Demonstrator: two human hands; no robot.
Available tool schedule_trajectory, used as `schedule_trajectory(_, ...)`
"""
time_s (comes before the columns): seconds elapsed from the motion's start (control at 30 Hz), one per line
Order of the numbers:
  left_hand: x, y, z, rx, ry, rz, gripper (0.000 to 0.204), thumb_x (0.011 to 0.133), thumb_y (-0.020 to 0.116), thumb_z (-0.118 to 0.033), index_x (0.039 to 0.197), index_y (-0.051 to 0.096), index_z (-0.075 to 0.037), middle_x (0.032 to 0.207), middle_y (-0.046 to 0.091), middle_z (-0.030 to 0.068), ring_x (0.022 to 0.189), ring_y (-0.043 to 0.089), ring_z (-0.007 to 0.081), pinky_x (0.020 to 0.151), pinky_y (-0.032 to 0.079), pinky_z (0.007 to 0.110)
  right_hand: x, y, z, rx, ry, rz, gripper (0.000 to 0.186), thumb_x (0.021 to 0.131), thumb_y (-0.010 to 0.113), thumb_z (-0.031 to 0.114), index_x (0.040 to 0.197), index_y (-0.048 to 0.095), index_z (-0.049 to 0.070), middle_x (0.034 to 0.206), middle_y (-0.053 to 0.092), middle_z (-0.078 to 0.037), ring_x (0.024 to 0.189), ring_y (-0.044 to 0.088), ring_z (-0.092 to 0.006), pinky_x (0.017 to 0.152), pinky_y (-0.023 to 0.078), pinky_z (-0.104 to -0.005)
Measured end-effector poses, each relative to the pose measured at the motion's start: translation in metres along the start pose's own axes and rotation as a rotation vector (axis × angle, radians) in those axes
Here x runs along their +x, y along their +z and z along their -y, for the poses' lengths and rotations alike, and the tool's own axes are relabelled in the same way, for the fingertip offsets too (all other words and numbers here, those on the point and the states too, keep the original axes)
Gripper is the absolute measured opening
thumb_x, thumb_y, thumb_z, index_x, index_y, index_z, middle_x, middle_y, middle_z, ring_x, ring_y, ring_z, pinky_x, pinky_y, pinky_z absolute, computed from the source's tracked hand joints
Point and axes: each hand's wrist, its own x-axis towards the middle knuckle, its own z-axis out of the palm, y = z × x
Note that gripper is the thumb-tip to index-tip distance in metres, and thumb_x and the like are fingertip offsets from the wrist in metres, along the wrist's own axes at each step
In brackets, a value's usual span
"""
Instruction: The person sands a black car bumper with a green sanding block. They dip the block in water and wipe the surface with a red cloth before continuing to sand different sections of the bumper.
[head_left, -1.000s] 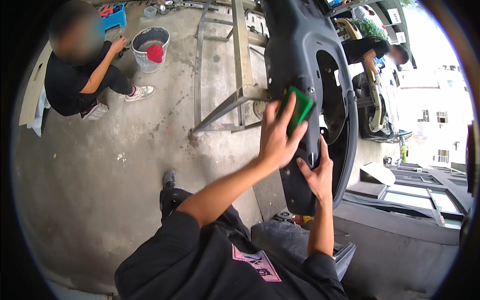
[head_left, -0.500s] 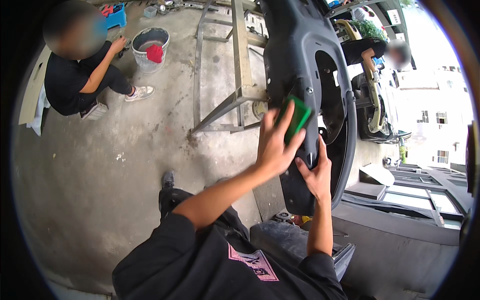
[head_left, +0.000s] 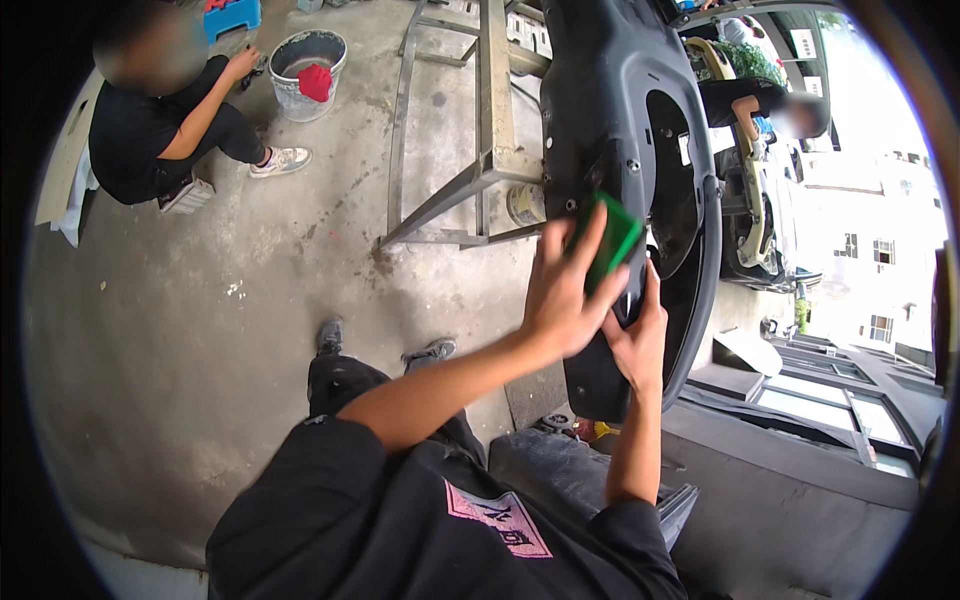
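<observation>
My left hand point(head_left: 575, 285) grips a green rectangular block point(head_left: 618, 228), pressed flat on a long black moulded panel point(head_left: 590, 80) with openings and small holes. The fingertips lie over the block, slightly blurred. Lower on the panel, my right hand point(head_left: 640, 335) holds its near end, thumb and fingers on either side of a narrow section, partly behind my left hand. The panel stands over a metal frame stand point(head_left: 490, 170).
A person point(head_left: 125, 135) sits low at the left near a bucket point(head_left: 290, 100) with a red cloth point(head_left: 315, 82) and a blue plastic item point(head_left: 230, 20). Another person point(head_left: 750, 100) bends over cream car parts point(head_left: 755, 250) at right. Dark covered object point(head_left: 540, 470) lies below the panel.
The green block in my left hand has slid along the panel toward me. My right hand stays on the panel. The view has shifted slightly, showing both my feet.
</observation>
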Motion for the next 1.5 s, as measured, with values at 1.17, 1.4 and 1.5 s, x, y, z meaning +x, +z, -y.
schedule_trajectory(1.17, 0.042, -0.012, 0.031, 0.029, 0.026, -0.033, 0.070, 0.092, 0.071, -0.031, 0.152, 0.044, -0.006, 0.125, 0.048, 0.0269, 0.113, 0.051, 0.0434, 0.100, 0.043, 0.048, 0.000, 0.000, 0.015, 0.008, 0.123, 0.066, 0.082, 0.081, 0.078, 0.014, 0.150, 0.037, -0.003, 0.101, 0.072, -0.027, 0.093, 0.075, -0.0351, 0.083, 0.056, -0.0376)
schedule_trajectory(1.4, 0.052, -0.008, 0.030, 0.088, 0.069, -0.053, 0.069, 0.094, 0.069, -0.031, 0.154, 0.043, -0.008, 0.125, 0.048, 0.0267, 0.112, 0.051, 0.0434, 0.098, 0.044, 0.048, 0.001, -0.004, 0.013, -0.006, 0.129, 0.048, 0.080, 0.080, 0.078, 0.012, 0.148, 0.039, -0.005, 0.099, 0.072, -0.024, 0.091, 0.074, -0.0325, 0.082, 0.056, -0.0361)
schedule_trajectory(1.5, 0.002, -0.015, 0.030, 0.072, 0.103, 0.033, 0.073, 0.093, 0.070, -0.033, 0.157, 0.040, -0.010, 0.125, 0.048, 0.0250, 0.114, 0.052, 0.0421, 0.099, 0.043, 0.049, 0.001, 0.000, 0.013, 0.003, 0.070, 0.014, 0.080, 0.080, 0.078, 0.012, 0.148, 0.040, -0.004, 0.096, 0.072, -0.024, 0.088, 0.075, -0.0311, 0.080, 0.056, -0.0348)
